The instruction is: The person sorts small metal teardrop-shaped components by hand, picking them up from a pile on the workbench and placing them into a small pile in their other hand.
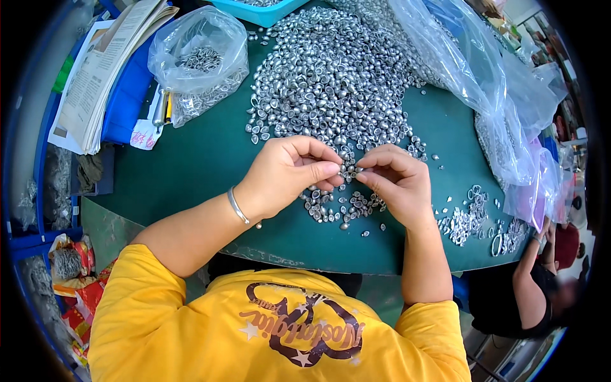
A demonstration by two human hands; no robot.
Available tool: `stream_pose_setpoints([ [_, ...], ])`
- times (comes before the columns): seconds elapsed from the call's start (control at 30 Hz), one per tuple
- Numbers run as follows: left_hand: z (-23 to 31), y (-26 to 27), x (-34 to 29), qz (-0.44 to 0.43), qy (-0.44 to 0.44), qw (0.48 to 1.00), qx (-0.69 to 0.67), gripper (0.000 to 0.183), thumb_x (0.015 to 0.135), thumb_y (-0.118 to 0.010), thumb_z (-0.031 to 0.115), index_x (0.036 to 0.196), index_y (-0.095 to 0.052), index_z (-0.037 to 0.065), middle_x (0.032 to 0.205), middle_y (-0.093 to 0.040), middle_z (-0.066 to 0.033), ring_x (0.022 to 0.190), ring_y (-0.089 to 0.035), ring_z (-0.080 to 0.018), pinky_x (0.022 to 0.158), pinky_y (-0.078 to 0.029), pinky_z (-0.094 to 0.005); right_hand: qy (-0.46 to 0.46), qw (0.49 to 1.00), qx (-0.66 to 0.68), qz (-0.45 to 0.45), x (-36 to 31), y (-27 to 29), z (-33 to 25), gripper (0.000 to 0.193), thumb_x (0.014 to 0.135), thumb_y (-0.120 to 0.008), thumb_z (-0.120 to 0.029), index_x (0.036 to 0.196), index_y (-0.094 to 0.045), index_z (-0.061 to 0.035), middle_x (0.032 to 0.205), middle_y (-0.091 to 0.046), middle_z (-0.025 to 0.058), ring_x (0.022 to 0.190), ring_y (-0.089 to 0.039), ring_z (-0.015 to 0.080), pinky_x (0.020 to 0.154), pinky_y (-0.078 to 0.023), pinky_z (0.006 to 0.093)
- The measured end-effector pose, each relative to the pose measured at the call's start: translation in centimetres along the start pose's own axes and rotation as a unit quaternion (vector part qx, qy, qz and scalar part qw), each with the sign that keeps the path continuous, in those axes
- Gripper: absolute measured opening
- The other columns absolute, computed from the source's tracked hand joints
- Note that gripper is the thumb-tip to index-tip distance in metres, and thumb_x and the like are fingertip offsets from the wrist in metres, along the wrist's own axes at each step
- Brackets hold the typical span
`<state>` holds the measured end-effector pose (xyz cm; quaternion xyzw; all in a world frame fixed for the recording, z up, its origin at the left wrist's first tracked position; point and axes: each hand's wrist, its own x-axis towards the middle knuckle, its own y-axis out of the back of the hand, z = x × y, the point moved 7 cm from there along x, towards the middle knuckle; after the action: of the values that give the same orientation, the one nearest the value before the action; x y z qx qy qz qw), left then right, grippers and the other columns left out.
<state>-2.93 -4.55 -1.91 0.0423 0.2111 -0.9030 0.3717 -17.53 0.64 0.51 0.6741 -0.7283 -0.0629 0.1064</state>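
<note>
Several silvery metal pieces [347, 158] between left grip [283, 169] and right grip [404, 184].

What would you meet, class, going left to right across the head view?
Stack of papers → small plastic bag → left hand → right hand → small heap of loose metal pieces.

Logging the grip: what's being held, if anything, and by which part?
The right hand seems to pinch a small silver piece between thumb and forefinger; which part is too small to tell. Whether the left hand holds one is unclear.
</note>
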Motion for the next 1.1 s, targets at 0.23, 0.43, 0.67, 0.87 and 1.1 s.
stream_pose_setpoints([
  [0.23, -1.4, -0.3, 0.0, -0.040, 0.064, 0.982, -0.174, 0.010, 0.084, -0.057, 0.004, 0.093, -0.057, 0.001, 0.089, -0.062, -0.0100, 0.082, -0.063, -0.0180, 0.070, -0.053, -0.0252, -0.051, 0.975, 0.210, -0.044, -0.2, -1.3, 0.6, 0.015, 0.074, -0.060, 0.011, 0.087, -0.060, 0.0045, 0.087, -0.060, 0.0081, 0.080, -0.059, 0.0132, 0.073, -0.049, 0.0229],
  [0.43, -1.5, -0.7, 0.0, -0.058, 0.073, 0.973, -0.212, 0.011, 0.082, -0.058, 0.002, 0.093, -0.057, 0.002, 0.090, -0.062, -0.0100, 0.083, -0.063, -0.0179, 0.072, -0.053, -0.0257, -0.101, 0.956, 0.273, -0.041, -0.3, -1.5, 1.2, 0.014, 0.075, -0.059, 0.011, 0.088, -0.059, 0.0063, 0.086, -0.062, 0.0114, 0.079, -0.062, 0.0157, 0.072, -0.051, 0.0252],
  [0.67, -0.4, -0.2, 0.2, -0.054, 0.020, 0.969, -0.240, 0.014, 0.079, -0.056, -0.005, 0.092, -0.057, 0.002, 0.093, -0.060, -0.0116, 0.086, -0.062, -0.0199, 0.074, -0.051, -0.0261, -0.064, 0.869, 0.488, -0.044, -0.2, -0.9, 1.6, 0.013, 0.076, -0.058, 0.008, 0.088, -0.058, 0.0036, 0.085, -0.062, 0.0159, 0.073, -0.063, 0.0200, 0.066, -0.054, 0.0287],
  [0.87, 0.9, 2.4, 0.7, -0.001, -0.019, 0.957, -0.291, 0.014, 0.080, -0.046, -0.004, 0.087, -0.056, 0.000, 0.087, -0.059, -0.0106, 0.076, -0.059, -0.0170, 0.065, -0.049, -0.0264, -0.122, 0.879, 0.462, 0.003, 0.1, 0.5, 1.7, 0.014, 0.080, -0.051, 0.002, 0.093, -0.056, 0.0040, 0.087, -0.061, 0.0149, 0.071, -0.061, 0.0159, 0.054, -0.051, 0.0234],
  [1.1, 1.9, 2.8, 0.3, 0.031, 0.023, 0.987, -0.159, 0.010, 0.079, -0.053, 0.001, 0.087, -0.058, 0.001, 0.077, -0.054, -0.0051, 0.062, -0.047, -0.0110, 0.049, -0.038, -0.0194, 0.123, 0.968, -0.203, -0.080, -0.6, -3.0, -1.9, 0.017, 0.068, -0.061, 0.005, 0.081, -0.066, -0.0051, 0.068, -0.052, 0.0068, 0.064, -0.054, 0.0197, 0.057, -0.044, 0.0305],
])
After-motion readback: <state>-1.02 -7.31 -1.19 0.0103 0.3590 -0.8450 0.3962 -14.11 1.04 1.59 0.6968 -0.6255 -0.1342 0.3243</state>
